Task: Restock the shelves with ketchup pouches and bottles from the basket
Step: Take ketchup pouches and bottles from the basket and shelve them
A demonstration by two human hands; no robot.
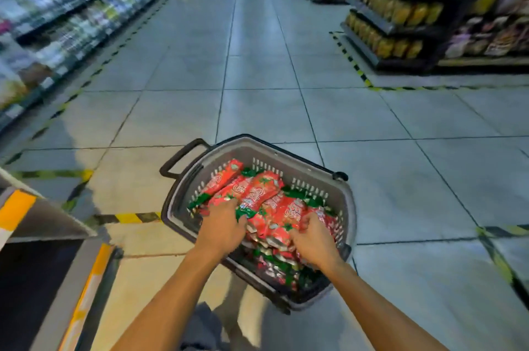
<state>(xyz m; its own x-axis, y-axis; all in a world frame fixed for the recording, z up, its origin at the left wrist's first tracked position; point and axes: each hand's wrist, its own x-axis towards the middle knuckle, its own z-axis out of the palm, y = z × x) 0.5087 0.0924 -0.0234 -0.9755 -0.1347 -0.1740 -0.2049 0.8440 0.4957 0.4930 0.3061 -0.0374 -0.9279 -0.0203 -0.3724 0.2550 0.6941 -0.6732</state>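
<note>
A grey plastic basket [347,202] with a black handle stands on the tiled floor in front of me. It is filled with several red and green ketchup pouches [259,193]. My left hand [221,226] reaches into the left side of the pile, fingers curled round pouches. My right hand [313,239] grips pouches on the right side of the pile, fingers curled down into them. No bottles show in the basket.
A grey shelf edge with an orange strip [17,207] juts in at the lower left. Stocked shelves [71,21] run along the left, and shelves of yellow packets [400,13] stand at the right. The tiled aisle [257,79] stretches ahead, with yellow-black floor tape along the shelves.
</note>
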